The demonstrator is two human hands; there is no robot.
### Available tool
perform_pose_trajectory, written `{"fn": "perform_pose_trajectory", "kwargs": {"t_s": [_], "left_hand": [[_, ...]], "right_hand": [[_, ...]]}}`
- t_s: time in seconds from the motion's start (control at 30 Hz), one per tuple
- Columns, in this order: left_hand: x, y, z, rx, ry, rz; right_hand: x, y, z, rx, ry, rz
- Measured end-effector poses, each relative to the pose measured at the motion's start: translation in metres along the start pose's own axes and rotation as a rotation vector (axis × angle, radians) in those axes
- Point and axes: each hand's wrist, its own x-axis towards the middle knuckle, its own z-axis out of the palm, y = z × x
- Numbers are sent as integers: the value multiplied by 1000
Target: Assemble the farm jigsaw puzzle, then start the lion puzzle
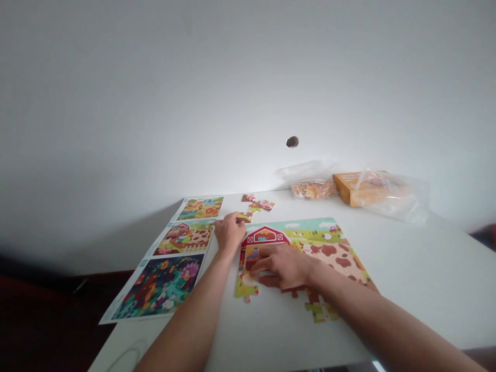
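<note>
A partly assembled jigsaw puzzle (pixel 333 258) lies on the white table, showing a red barn, a spotted cow and green fields. Its lower edge is uneven, with tabs sticking out. My left hand (pixel 230 232) rests at the puzzle's upper left edge, fingers curled together; whatever is under them is hidden. Just beyond its fingertips lies a loose puzzle piece (pixel 245 217). My right hand (pixel 284 266) is over the left part of the puzzle, below the barn. Its thumb and fingers are apart, their tips touching the pieces there, and it covers part of the picture.
Several loose pieces (pixel 266 205) lie behind the puzzle. A sheet with three printed pictures (pixel 209 243) lies at the left. Near the wall are a clear bag of pieces (pixel 313 189) and an orange puzzle box (pixel 343 189) partly under clear plastic (pixel 406 199).
</note>
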Motion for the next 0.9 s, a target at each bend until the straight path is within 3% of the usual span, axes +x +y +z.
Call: {"fn": "perform_pose_trajectory", "kwargs": {"t_s": [0.17,0.43,0.7,0.8,0.9], "left_hand": [[2,-4,4,-5,-7,7],[1,-2,1,71,-66,-79],[-5,5,-8,108,-39,-142],[-3,5,-8,-18,21,-171],[-4,10,-9,-361,86,-79]], "right_hand": [[-5,9,-4,-41,76,56],[-5,17,-6,-102,350,363],[-4,20,-3,-72,448,518],[-4,20,-2,-61,475,547],[-4,22,-2,-42,541,598]]}}
